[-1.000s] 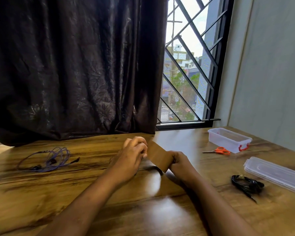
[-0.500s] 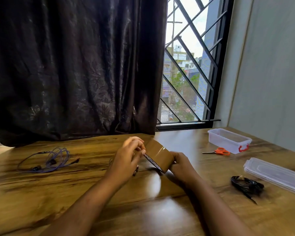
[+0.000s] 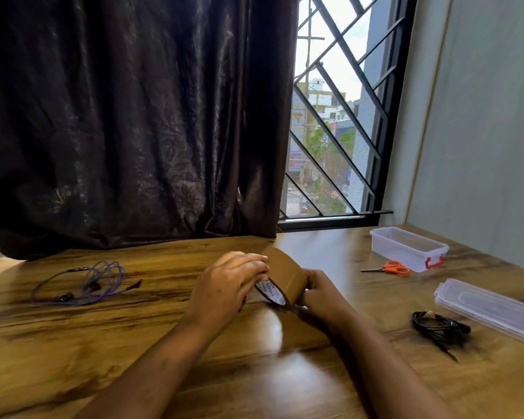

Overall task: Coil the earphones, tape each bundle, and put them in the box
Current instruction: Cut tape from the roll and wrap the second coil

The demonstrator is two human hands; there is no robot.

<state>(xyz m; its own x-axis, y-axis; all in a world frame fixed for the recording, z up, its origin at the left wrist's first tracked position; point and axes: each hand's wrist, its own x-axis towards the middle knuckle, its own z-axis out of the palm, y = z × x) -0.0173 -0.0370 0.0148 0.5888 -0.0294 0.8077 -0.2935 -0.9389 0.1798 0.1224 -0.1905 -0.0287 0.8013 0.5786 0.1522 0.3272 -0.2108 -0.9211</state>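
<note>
Left hand (image 3: 224, 285) and right hand (image 3: 321, 293) tight around tape roll (image 3: 288, 273); scissors (image 3: 390, 268), box (image 3: 400, 255) rightward.

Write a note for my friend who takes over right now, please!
Right hand grips the brown tape roll; left hand curls over its edge.
Black earphones lie coiled at right near the lid; taped or not, unclear.
Purple earphones lie loose at left.
Box stands open, looks empty, scissors beside it.
Left to do: coil purple, tape bundles, box both.
</note>
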